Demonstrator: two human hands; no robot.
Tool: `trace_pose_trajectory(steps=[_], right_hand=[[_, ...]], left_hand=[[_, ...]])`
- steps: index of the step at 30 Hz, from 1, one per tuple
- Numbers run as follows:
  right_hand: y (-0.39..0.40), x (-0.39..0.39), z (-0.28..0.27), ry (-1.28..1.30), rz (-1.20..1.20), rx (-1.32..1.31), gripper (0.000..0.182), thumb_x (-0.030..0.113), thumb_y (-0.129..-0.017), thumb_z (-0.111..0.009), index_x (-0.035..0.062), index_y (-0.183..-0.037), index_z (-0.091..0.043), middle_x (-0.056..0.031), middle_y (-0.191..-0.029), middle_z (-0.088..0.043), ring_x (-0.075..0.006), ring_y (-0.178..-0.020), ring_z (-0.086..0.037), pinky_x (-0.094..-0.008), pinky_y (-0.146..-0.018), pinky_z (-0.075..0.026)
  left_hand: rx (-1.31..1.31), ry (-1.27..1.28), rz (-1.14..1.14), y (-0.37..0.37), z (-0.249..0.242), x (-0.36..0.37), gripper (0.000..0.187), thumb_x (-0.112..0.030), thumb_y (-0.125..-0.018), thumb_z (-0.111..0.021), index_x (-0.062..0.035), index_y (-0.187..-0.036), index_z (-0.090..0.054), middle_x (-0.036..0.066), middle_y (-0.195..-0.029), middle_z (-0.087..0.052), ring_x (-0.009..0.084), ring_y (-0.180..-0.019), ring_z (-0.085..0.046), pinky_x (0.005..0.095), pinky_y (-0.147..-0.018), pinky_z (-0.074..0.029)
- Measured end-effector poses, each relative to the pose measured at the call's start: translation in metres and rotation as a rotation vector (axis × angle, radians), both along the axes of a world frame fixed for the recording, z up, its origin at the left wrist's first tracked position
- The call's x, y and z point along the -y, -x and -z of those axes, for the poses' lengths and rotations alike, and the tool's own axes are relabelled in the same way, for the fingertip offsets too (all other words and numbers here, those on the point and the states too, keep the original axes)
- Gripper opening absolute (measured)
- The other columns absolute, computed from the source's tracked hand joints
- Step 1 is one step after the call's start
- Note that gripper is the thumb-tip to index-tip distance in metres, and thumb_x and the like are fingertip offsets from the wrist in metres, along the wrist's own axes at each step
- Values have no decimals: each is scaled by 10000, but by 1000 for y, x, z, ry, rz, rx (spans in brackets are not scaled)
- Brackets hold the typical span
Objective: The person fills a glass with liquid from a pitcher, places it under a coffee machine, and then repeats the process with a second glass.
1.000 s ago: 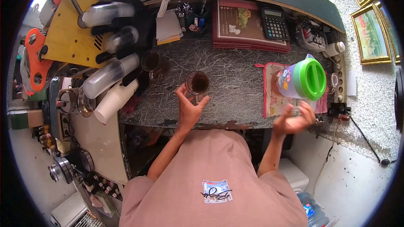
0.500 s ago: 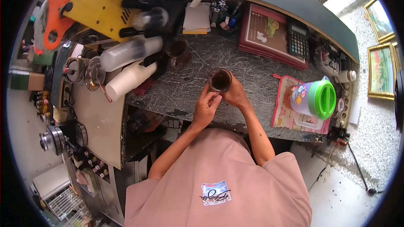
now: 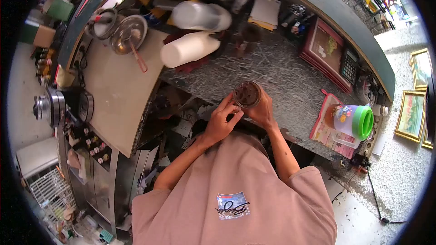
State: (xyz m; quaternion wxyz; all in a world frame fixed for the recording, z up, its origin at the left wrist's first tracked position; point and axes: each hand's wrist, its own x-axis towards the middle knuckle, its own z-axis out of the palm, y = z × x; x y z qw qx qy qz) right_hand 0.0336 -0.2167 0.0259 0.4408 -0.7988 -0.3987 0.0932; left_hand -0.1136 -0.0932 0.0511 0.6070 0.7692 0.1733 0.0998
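Observation:
Close in front of my chest I hold a clear glass mug [image 3: 247,94] with a dark brown drink in it. My right hand [image 3: 263,110] is wrapped round the mug's right side. At its lower left, the fingers of my left hand [image 3: 222,121] are closed at the handle. The mug is over the near edge of the scratched dark counter [image 3: 268,68]. Farther back on the counter stands another dark-looking glass mug [image 3: 250,33], blurred in this view.
Stacked white cups [image 3: 190,49] lie left of the far mug. A strainer [image 3: 129,34] with a red handle is on the beige side counter [image 3: 116,86]. To the right are a green-lidded pitcher [image 3: 347,120], a calculator [image 3: 349,66] and red menus [image 3: 324,52].
The view has turned to the left, so the counter things appear shifted right. Both hands still hold the mug, now nearer my body and the counter's front edge.

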Motion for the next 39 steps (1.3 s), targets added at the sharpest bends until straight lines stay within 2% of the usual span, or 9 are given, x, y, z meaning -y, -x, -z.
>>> trace_pose_trajectory(steps=[3, 6, 12, 17, 19, 27, 35, 37, 39], right_hand=[[36, -35, -13, 46, -38, 9, 668, 207, -696, -893, 19, -1264, -596, -165, -1186, -690, -340, -1078, -687, -412, -881, -564], [82, -73, -15, 2, -82, 9, 669, 228, -698, -895, 24, -1261, -596, -159, -1192, -686, -336, -1057, -695, -399, -867, -568], [161, -148, -5, 14, -154, 20, 718, 253, -676, -907, 23, -1278, -590, -151, -1208, -686, -317, -1071, -702, -390, -883, -576], [215, -210, -3, -12, -245, -15, 722, 219, -680, -894, 19, -1296, -574, -156, -1206, -689, -326, -1070, -703, -398, -886, -580], [231, -234, -6, -38, -297, 3, 718, 214, -680, -896, 21, -1293, -575, -154, -1199, -691, -326, -1066, -703, -399, -887, -579], [284, -322, -13, -22, -590, -36, 705, 204, -676, -909, 18, -1271, -578, -150, -1173, -695, -324, -1060, -699, -409, -891, -571], [337, -398, 0, 10, -912, -19, 744, 309, -697, -923, 23, -1283, -563, -145, -1188, -688, -315, -1063, -689, -416, -876, -569], [350, -413, 1, 36, -977, -30, 749, 327, -698, -920, 26, -1284, -563, -144, -1186, -689, -316, -1070, -686, -418, -880, -566], [362, -427, 2, 68, -1031, -36, 754, 346, -699, -917, 29, -1285, -563, -143, -1185, -689, -316, -1077, -682, -420, -883, -563]], left_hand=[[39, -133, -36, 42, -11, -30, 204, -174, -928, -708, 19, -990, -686, 263, -1455, -484, 361, -1220, -615, 421, -1022, -492], [21, -80, -73, 87, -16, -61, 202, -167, -920, -711, 25, -978, -683, 269, -1454, -482, 391, -1280, -566, 442, -1077, -444], [-10, -92, -133, 177, -19, -131, 186, -141, -893, -727, 36, -928, -682, 253, -1489, -462, 365, -1294, -564, 421, -1055, -468], [-23, -91, -211, 240, -26, -178, 177, -112, -873, -731, 51, -908, -674, 252, -1499, -457, 358, -1252, -600, 417, -1035, -484], [2, -175, -278, 262, -26, -192, 196, -170, -886, -722, 17, -936, -694, 259, -1507, -440, 384, -1242, -608, 424, -987, -531], [-7, -153, -599, 324, -21, -223, 163, -132, -886, -712, 23, -931, -693, 247, -1482, -462, 382, -1245, -607, 435, -1009, -509], [-32, -133, -971, 368, -13, -236, 169, -119, -892, -704, 32, -966, -694, 238, -1439, -504, 348, -1195, -635, 415, -981, -505], [-58, -236, -1057, 376, -14, -239, 184, -126, -888, -710, 40, -966, -690, 235, -1411, -530, 346, -1202, -624, 416, -976, -499], [-53, -191, -1111, 384, -13, -243, 180, -142, -892, -706, 34, -919, -680, 239, -1446, -501, 378, -1233, -605, 434, -1009, -495]])
